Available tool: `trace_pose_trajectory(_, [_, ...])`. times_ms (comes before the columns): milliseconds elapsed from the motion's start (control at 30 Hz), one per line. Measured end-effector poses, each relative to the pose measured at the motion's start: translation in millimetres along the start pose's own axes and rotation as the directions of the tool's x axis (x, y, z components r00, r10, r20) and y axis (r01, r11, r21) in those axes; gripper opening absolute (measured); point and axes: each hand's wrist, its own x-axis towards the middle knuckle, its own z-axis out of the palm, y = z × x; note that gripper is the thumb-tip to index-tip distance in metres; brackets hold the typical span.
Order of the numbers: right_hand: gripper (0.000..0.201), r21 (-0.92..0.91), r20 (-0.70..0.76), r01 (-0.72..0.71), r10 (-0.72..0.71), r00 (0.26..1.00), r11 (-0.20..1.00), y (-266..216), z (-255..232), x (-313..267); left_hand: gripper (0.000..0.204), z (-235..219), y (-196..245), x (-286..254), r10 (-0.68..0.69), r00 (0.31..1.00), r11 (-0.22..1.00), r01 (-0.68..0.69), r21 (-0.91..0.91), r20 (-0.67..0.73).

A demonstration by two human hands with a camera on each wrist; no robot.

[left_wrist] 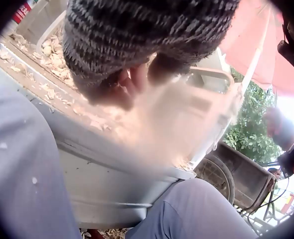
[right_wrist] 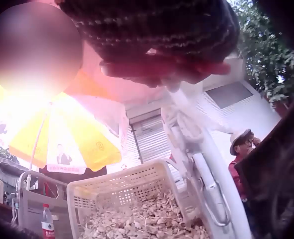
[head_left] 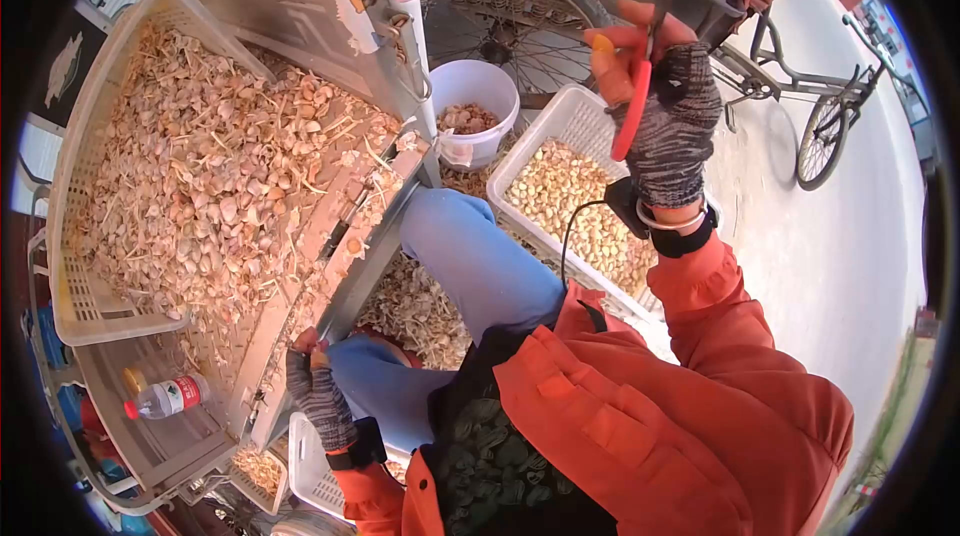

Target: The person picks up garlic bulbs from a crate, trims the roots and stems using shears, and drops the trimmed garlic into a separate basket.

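My right hand (head_left: 660, 101), in a cut-off knit glove, is raised high and grips red-handled shears (head_left: 632, 108), their dark blades upward. In the right wrist view the red handle (right_wrist: 162, 68) shows blurred under the glove. Low at the cart's near edge is my left hand (head_left: 322, 398), gloved likewise, with its fingers curled. The left wrist view shows its bare fingertips (left_wrist: 129, 82) close over the edge; I cannot tell whether they hold anything. Beside that hand, a heap of garlic cloves and dry stalks (head_left: 220, 176) spills from a tipped plastic crate (head_left: 75, 236).
Right of my knees stands a white basket (head_left: 515, 171) of pale cloves, with a white bucket (head_left: 478, 146) behind it. Husks (head_left: 415, 306) cover the ground between my legs. A red-capped bottle (head_left: 170, 396) lies on the cart. A bicycle (head_left: 825, 126) stands on the road.
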Motion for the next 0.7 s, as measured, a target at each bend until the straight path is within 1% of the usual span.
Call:
trace_pose_trajectory(33, [0.039, -0.092, -0.078, 0.044, -0.052, 0.996, 0.995, 8, -19, 9, 0.026, 6, 4, -1, -0.019, 0.999, 1.000, 0.018, 0.013, 0.049])
trace_pose_trajectory(67, [0.039, -0.092, -0.082, 0.040, -0.048, 0.996, 0.995, 14, -29, 14, 0.025, 11, 8, 1, -0.009, 0.996, 0.999, 0.006, 0.031, 0.089])
trace_pose_trajectory(133, [0.039, -0.126, -0.117, 0.063, -0.078, 0.990, 0.990, 30, -38, 22, 0.025, 19, 11, 4, -0.008, 0.994, 0.999, 0.002, 0.053, 0.110])
trace_pose_trajectory(167, [0.039, -0.109, -0.105, 0.076, -0.088, 0.991, 0.991, 38, -35, 28, 0.025, 24, 13, 7, -0.001, 0.992, 0.998, -0.007, 0.068, 0.124])
trace_pose_trajectory(233, [0.037, -0.013, -0.098, -0.007, 0.006, 0.995, 1.000, 64, -10, 31, 0.022, 25, 12, 15, 0.015, 0.990, 0.997, -0.026, 0.079, 0.137])
trace_pose_trajectory(267, [0.038, -0.041, -0.095, 0.043, -0.046, 0.994, 0.998, 94, 6, 33, 0.021, 26, 13, 18, 0.005, 0.991, 0.996, -0.016, 0.082, 0.136])
trace_pose_trajectory(300, [0.039, -0.189, 0.025, -0.025, 0.030, 0.999, 0.982, 135, 18, 29, 0.019, 26, 16, 22, 0.067, 0.991, 0.982, -0.087, 0.170, 0.119])
trace_pose_trajectory(333, [0.040, -0.314, 0.153, -0.057, 0.110, 0.982, 0.948, 172, 34, 24, 0.018, 24, 20, 23, 0.065, 0.996, 0.984, -0.074, 0.160, 0.061])
trace_pose_trajectory(367, [0.041, -0.558, 0.249, -0.064, 0.241, 0.938, 0.827, 194, 40, 15, 0.018, 14, 23, 29, 0.183, 0.980, 0.940, -0.197, 0.278, 0.075])
trace_pose_trajectory(400, [0.036, -0.305, 0.261, -0.186, 0.270, 0.927, 0.934, 238, 45, 2, 0.019, -2, 9, 38, 0.251, 0.968, 0.918, -0.247, 0.309, 0.030])
trace_pose_trajectory(433, [0.034, 0.084, 0.150, -0.427, 0.412, 0.899, 0.901, 249, 49, -7, 0.019, -13, 27, 39, 0.133, 0.991, 0.916, -0.123, 0.382, 0.000])
trace_pose_trajectory(467, [0.037, -0.100, 0.109, -0.356, 0.366, 0.924, 0.929, 229, 45, -10, 0.019, -25, 26, 47, 0.244, 0.965, 0.893, -0.184, 0.410, -0.098])
trace_pose_trajectory(500, [0.040, -0.150, 0.074, -0.193, 0.205, 0.976, 0.970, 187, 50, -16, 0.018, -36, 26, 56, 0.239, 0.956, 0.913, -0.162, 0.373, -0.171])
trace_pose_trajectory(567, [0.042, 0.036, 0.149, -0.267, 0.259, 0.954, 0.963, 136, 62, -34, 0.017, -57, 12, 84, 0.302, 0.917, 0.885, -0.167, 0.435, -0.261])
trace_pose_trajectory(600, [0.044, -0.022, 0.272, -0.194, 0.193, 0.943, 0.981, 120, 74, -45, 0.017, -60, 5, 102, 0.420, 0.874, 0.819, -0.250, 0.517, -0.243])
trace_pose_trajectory(633, [0.046, -0.071, 0.394, -0.106, 0.126, 0.910, 0.992, 105, 88, -52, 0.017, -57, 6, 118, 0.412, 0.877, 0.824, -0.244, 0.511, -0.246])
trace_pose_trajectory(667, [0.050, -0.022, 0.525, -0.145, 0.135, 0.841, 0.989, 82, 102, -60, 0.019, -50, 12, 133, 0.397, 0.899, 0.821, -0.259, 0.509, -0.183])
trace_pose_trajectory(700, [0.051, 0.010, 0.571, -0.166, 0.131, 0.811, 0.986, 71, 120, -69, 0.022, -44, 17, 147, 0.380, 0.917, 0.818, -0.272, 0.506, -0.122])
